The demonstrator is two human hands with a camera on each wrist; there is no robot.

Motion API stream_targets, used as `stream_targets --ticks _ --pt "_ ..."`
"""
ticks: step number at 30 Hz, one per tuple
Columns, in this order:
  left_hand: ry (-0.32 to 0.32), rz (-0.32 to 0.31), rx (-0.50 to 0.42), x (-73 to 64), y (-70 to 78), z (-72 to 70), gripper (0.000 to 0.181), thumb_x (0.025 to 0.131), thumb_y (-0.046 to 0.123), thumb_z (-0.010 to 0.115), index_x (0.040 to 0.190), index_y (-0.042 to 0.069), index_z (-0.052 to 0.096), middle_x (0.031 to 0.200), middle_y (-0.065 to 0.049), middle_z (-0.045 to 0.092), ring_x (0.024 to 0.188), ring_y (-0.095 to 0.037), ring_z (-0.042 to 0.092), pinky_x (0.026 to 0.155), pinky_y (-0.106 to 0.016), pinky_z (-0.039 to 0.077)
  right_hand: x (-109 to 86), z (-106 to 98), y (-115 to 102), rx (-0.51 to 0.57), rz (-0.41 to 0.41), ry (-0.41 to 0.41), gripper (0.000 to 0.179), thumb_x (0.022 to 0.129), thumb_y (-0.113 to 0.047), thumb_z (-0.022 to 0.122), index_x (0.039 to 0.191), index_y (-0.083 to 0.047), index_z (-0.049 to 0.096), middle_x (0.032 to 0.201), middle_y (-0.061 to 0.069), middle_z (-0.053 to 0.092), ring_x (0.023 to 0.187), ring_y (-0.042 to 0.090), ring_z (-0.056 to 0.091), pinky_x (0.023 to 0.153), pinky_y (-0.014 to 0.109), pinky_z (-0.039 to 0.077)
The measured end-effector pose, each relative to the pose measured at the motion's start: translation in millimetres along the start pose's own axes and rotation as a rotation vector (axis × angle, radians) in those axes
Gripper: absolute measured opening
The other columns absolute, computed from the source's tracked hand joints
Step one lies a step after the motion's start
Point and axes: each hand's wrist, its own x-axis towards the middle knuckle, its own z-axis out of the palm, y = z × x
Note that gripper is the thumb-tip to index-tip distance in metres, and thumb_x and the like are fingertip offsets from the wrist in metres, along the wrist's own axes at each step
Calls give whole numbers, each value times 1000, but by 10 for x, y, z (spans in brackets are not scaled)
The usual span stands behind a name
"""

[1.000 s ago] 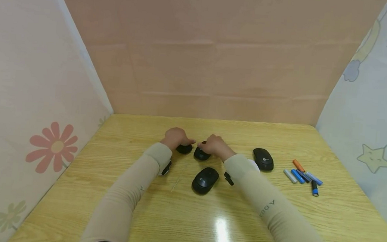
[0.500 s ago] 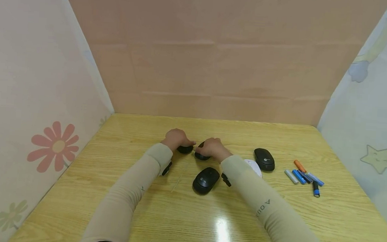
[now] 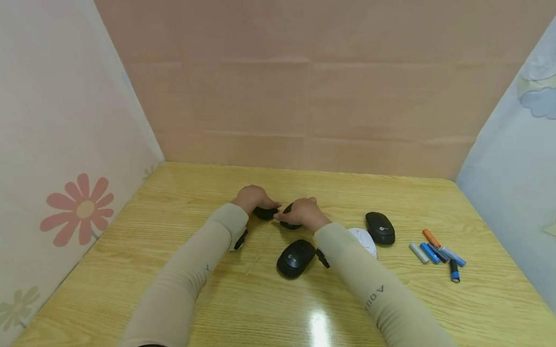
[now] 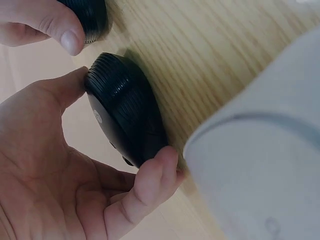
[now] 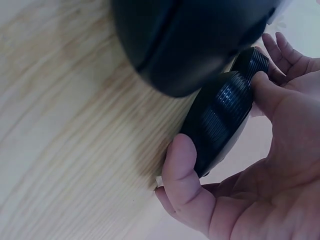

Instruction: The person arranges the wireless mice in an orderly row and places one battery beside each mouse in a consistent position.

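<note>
At the table's far middle, my left hand (image 3: 252, 197) grips a black computer mouse (image 3: 265, 214) by its sides. In the left wrist view, the thumb touches one end of this mouse (image 4: 125, 105) and the fingertips curl against the other. Just to the right, my right hand (image 3: 306, 213) holds a second black mouse (image 3: 291, 226), mostly covered by the hand in the head view. The right wrist view shows thumb and fingers around that mouse (image 5: 220, 117), with a small white piece (image 5: 159, 181) by the fingertips. Both mice stay low at the tabletop, close together.
Nearer me lies another black mouse (image 3: 295, 258), with a thin pale stick (image 3: 253, 264) to its left. A white round object (image 3: 364, 240) shows partly behind my right sleeve. Beyond it are a black mouse (image 3: 379, 228) and several battery-like cylinders (image 3: 430, 253). Walls enclose the table.
My right hand has shifted slightly left, its thumb now nearer the left hand. More of the white round object shows beside the right sleeve. The left hand has barely moved.
</note>
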Motion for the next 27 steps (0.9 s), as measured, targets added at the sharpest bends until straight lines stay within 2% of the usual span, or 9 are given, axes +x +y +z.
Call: stream_targets --ticks 6,10,15,17,23,27 --pt "-30 2 -32 2 5 -15 77 88 58 56 139 0 50 142 -18 45 126 -32 46 102 -39 38 -7 -8 -38 41 22 5 58 90 -54 58 107 0 71 101 12 65 98 29 45 89 38 38" --pt "-44 -12 -82 -17 12 -8 76 87 54 59 139 -2 49 142 -20 45 126 -33 45 102 -39 38 -15 -5 -39 87 34 5 49 89 -46 62 99 0 72 98 13 62 98 28 42 82 36 43" --pt "-39 -26 -106 -11 12 18 76 86 53 62 137 -2 50 141 -21 45 125 -34 46 101 -40 39 -53 -28 -37 141 69 -15 46 86 -42 63 99 2 71 104 16 54 100 27 42 75 34 48" --pt "-36 -29 -109 -7 11 22 75 85 53 62 136 -1 52 141 -20 45 125 -34 46 101 -39 39 -60 -44 -34 165 78 -20 46 83 -40 64 100 3 69 106 18 50 97 27 43 71 35 49" --pt "-62 -15 -92 0 0 7 71 85 52 62 135 1 54 140 -18 47 122 -31 49 99 -38 40 -75 -46 -21 229 89 -38 42 82 -34 64 103 3 65 117 22 40 88 26 51 72 35 48" --pt "-82 -4 -77 2 -5 -2 68 86 51 61 134 3 56 140 -17 47 120 -31 49 99 -38 41 -73 -45 -26 246 90 -47 37 81 -33 65 99 0 64 114 21 37 80 26 51 68 35 47"
